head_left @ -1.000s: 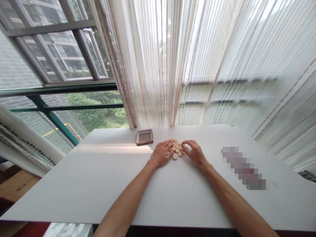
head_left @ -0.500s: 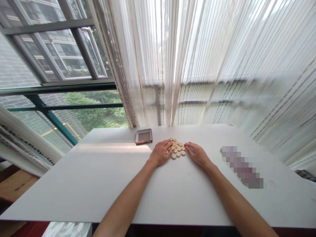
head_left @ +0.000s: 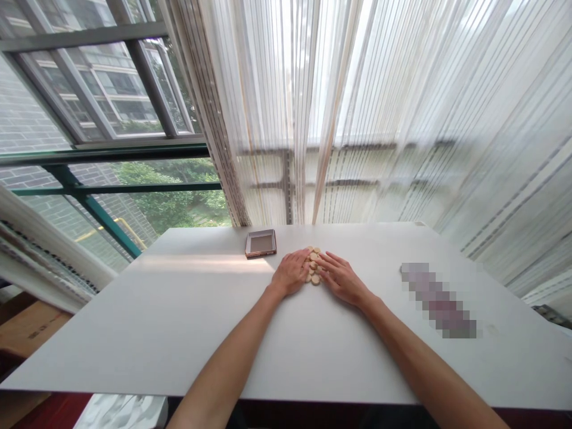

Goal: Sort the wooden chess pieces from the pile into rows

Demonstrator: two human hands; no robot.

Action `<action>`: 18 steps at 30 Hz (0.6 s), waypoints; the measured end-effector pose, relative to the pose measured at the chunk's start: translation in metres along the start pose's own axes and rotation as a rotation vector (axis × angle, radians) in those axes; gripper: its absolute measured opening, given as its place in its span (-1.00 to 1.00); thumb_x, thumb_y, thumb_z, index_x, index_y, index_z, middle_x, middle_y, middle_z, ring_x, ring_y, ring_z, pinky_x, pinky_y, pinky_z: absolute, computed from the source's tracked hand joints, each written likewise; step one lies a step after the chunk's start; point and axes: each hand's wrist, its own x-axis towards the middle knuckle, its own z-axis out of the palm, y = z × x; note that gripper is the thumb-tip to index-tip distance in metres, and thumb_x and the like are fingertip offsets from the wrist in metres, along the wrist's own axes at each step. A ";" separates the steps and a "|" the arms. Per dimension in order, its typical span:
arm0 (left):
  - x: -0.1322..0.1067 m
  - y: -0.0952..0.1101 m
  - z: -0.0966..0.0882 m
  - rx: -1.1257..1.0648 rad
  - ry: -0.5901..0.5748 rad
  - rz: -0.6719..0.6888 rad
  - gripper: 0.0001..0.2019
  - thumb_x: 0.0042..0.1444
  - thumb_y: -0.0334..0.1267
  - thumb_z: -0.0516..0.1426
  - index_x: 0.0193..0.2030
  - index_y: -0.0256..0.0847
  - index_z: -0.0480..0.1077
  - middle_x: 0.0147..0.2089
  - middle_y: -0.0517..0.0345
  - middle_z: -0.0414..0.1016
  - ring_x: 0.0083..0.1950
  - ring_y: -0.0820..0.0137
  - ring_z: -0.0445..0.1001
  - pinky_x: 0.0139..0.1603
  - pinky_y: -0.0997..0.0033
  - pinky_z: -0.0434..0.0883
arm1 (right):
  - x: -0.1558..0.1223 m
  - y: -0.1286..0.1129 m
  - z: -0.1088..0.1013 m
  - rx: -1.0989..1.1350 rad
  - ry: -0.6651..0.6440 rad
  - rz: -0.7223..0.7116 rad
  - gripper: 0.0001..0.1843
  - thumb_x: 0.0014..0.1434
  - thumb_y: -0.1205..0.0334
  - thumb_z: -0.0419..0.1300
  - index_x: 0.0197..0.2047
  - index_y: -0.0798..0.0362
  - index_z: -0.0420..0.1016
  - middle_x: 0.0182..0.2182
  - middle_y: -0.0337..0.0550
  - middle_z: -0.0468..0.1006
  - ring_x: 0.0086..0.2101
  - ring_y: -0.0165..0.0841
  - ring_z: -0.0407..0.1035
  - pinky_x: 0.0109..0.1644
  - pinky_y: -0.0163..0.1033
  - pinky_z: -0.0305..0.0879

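Several round, pale wooden discs [head_left: 314, 265], like game pieces, lie bunched together on the white table [head_left: 214, 333]. My left hand [head_left: 291, 274] rests over the left side of the bunch, its fingers stretched out and pointing right. From the other side my right hand [head_left: 340, 277] lies over the right part of the discs with its fingers extended and slightly apart. Only a narrow strip of discs shows between the two hands; the rest are hidden beneath them. Neither hand grips a disc.
A shallow open box [head_left: 261, 244] sits near the table's back edge, left of the discs. To the right lies a long pixelated object [head_left: 440, 301]. Sheer striped curtains [head_left: 379, 119] hang behind the table, and a cardboard box [head_left: 36, 328] stands at lower left.
My right hand has moved left, from the edge of the discs to over them. Fewer discs show now. My left hand stays in about the same place.
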 end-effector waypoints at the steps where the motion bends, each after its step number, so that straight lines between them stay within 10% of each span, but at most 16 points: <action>1: 0.000 -0.001 0.001 0.002 -0.006 0.005 -0.58 0.37 -0.17 -0.11 0.32 -0.08 0.22 0.36 0.11 0.27 0.35 0.30 0.24 0.38 0.16 0.17 | 0.001 -0.001 0.000 -0.001 -0.004 -0.018 -0.57 0.36 0.16 0.03 0.27 -0.18 0.32 0.28 -0.23 0.31 0.31 -0.15 0.08 0.31 0.07 0.15; 18: 0.000 0.000 0.002 0.025 -0.004 0.005 -0.59 0.37 -0.15 -0.12 0.29 -0.08 0.26 0.35 0.12 0.27 0.34 0.30 0.24 0.37 0.16 0.18 | 0.002 -0.003 0.003 -0.004 0.174 0.037 -0.88 0.23 0.15 0.21 -0.25 -0.07 0.58 -0.22 -0.11 0.59 -0.12 -0.21 0.40 0.05 -0.10 0.28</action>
